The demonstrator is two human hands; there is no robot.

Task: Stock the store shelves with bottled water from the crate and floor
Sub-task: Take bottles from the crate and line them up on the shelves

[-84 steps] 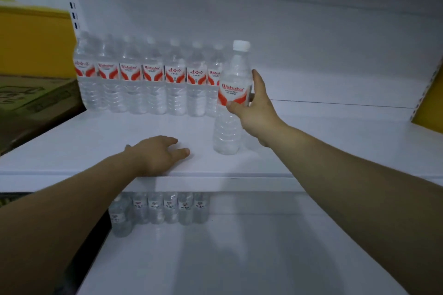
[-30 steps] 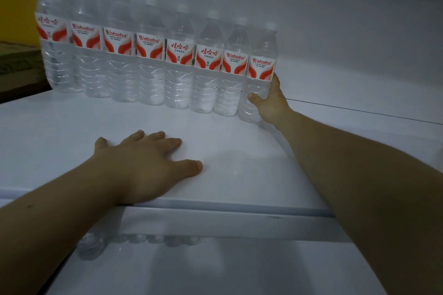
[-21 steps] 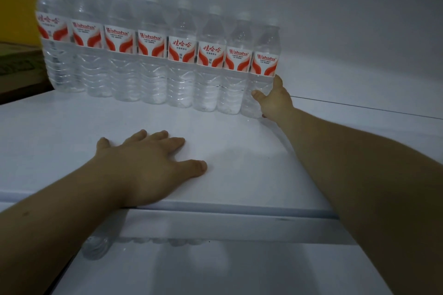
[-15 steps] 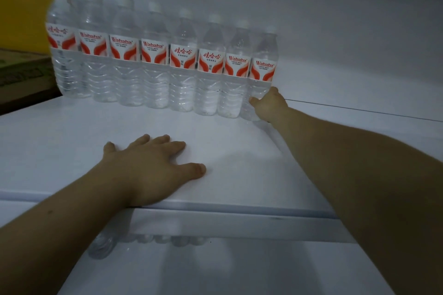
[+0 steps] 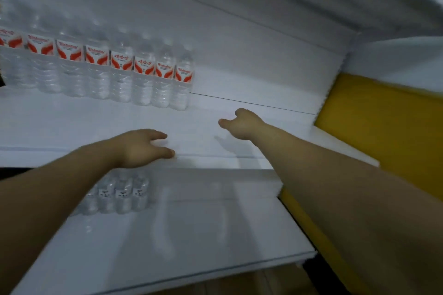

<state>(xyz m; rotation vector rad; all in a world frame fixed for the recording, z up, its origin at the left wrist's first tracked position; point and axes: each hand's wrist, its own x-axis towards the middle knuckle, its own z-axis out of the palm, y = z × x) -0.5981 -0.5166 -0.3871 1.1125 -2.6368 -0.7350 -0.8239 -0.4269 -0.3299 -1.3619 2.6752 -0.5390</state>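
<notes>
Bottle row (image 5: 96, 72), left end off-frame

The right hand (image 5: 242, 124) no longer grips the end bottle (image 5: 182, 84), which now stands alone, well beyond its loosened fingertips. The left hand (image 5: 141, 148) is drawn back, fingertips near the shelf (image 5: 72, 122) edge.

A yellow panel (image 5: 383, 132) fills the 3 o'clock side of the view. Its lower part narrows to a strip running toward 5 o'clock. Above it, toward 2 o'clock, lies a pale white surface (image 5: 398, 60), blurred at its edges. Near 5 o'clock is a dark gap (image 5: 318, 269). Along 6 o'clock shows a blurred brown surface (image 5: 239, 282); what it is cannot be told. At 9 o'clock sits a dark patch (image 5: 12, 173).
</notes>
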